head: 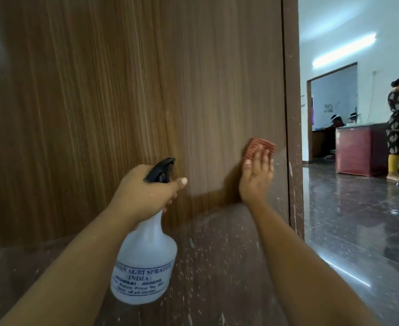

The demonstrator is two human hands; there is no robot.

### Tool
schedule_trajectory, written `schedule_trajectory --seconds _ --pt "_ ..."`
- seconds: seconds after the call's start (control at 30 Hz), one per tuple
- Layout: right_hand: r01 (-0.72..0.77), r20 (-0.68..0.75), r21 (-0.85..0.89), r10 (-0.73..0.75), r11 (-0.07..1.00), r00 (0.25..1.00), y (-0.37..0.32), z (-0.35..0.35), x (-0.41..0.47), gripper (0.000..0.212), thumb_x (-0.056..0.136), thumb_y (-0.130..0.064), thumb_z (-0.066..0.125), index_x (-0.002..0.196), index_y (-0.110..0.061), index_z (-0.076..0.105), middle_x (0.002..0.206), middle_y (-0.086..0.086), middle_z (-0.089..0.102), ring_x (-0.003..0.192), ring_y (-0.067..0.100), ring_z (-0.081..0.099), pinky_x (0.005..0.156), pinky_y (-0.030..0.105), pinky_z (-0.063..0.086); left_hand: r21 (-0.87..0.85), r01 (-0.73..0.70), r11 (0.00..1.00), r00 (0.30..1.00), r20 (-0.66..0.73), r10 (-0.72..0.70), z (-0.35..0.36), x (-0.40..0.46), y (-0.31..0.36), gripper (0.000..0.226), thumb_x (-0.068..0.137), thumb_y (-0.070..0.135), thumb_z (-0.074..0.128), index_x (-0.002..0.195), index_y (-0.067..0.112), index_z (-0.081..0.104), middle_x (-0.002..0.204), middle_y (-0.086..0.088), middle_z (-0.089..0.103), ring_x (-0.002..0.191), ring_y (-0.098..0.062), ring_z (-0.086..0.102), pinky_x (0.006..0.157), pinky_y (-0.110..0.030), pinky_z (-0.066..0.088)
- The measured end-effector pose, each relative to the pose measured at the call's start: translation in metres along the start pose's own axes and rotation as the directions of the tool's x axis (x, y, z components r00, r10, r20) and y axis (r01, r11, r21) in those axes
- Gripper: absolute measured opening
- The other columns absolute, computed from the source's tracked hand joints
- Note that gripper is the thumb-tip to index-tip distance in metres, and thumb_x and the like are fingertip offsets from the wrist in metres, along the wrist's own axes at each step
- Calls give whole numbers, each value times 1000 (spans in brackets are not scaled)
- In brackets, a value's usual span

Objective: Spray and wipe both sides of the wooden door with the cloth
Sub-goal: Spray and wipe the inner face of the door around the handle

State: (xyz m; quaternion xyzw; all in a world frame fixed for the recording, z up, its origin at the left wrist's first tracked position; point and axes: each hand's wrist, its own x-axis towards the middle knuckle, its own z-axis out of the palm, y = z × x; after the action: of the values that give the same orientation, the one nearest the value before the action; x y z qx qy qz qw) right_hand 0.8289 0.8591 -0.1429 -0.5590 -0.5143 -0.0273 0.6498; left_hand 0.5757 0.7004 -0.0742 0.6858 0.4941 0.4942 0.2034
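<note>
Wiping the near face of the wooden door [128, 95] with cloth and sprayer in hand.

The right hand [256, 178] presses a reddish cloth [261, 147] flat against the door near its right edge, fingers straight and close together over the fabric. The left hand [144, 191] has its fingers clamped round the neck of the spray bottle [144, 260], thumb stretched toward the door. The bottle's long axis runs roughly upright and tilted, body hanging low, its black nozzle [161, 169] aimed up and away at the door face. The door stands upright, its grain vertical, filling the left and centre of the view. Risks, as I judge them: the flat palm could slide off the cloth and let it drop; a wet neck might slip in the grip; and the door's lower, white-flecked band [217, 255] could go unwiped.
</note>
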Motion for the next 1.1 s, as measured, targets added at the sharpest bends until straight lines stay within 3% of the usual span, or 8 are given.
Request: schedule_trajectory --seconds 0.17,0.37,0.53,0.73,0.83,0.9,1.0,1.1 --pt "-129 57 40 126 991 990 23 -26 22 57 107 -43 21 158 -25 3 166 0 -1 151 25 -4 123 45 1 -23 -11 1000 994 107 13 27 13 12 26 87 32 77 93 8 70 78 -11 74 74 -22 71 70 -37 59" --pt "-369 98 120 359 922 928 51 -40 48 60 105 -43 22 158 -24 0 165 7 6 151 34 9 121 56 12 34 -20 999 984 180 13 57 39 34 32 87 38 76 87 6 68 64 -5 70 61 -16 66 68 -34 57" --pt "-404 164 269 372 874 914 77 -36 47 67 97 -63 19 156 -35 2 166 -3 8 151 29 8 121 58 11 90 33 995 949 311 -60 80 54 44 31 85 38 78 86 9 68 72 -4 71 66 -16 66 69 -31 57" --pt "9 34 26 -10 1000 999 26 -12 15 55 107 -34 27 157 -19 11 165 5 5 152 25 -1 123 49 4 209 4 978 940 333 -75 111 60 49 29 82 36 81 87 9 72 72 -3 74 66 -17 69 73 -32 59" --pt "470 -20 50 -470 881 883 -3 3 -5 61 87 -36 50 143 -13 48 154 14 37 144 31 30 116 51 27 160 -18 987 967 254 -24 124 72 49 21 76 25 86 85 10 75 82 -10 76 74 -23 72 80 -39 60" --pt "594 35 26 -594 804 803 -14 5 -8 69 80 -42 49 143 -13 49 156 16 32 145 36 26 117 49 25 97 13 995 967 252 -37 123 80 47 17 74 8 85 87 8 75 88 -18 76 85 -31 72 91 -50 57" --pt "538 45 -59 -536 841 843 -5 -11 29 61 95 -38 41 151 -15 36 162 11 23 149 34 13 118 50 14 166 16 986 948 310 -67 129 83 49 14 75 6 83 84 2 74 84 -23 74 89 -41 70 96 -56 53" --pt "220 -32 -111 -225 969 974 21 -32 74 54 107 -34 30 156 -14 21 163 12 16 151 30 10 122 39 1 170 33 985 954 288 -82 132 74 46 17 75 15 85 77 3 74 75 -16 74 85 -36 70 90 -50 55"
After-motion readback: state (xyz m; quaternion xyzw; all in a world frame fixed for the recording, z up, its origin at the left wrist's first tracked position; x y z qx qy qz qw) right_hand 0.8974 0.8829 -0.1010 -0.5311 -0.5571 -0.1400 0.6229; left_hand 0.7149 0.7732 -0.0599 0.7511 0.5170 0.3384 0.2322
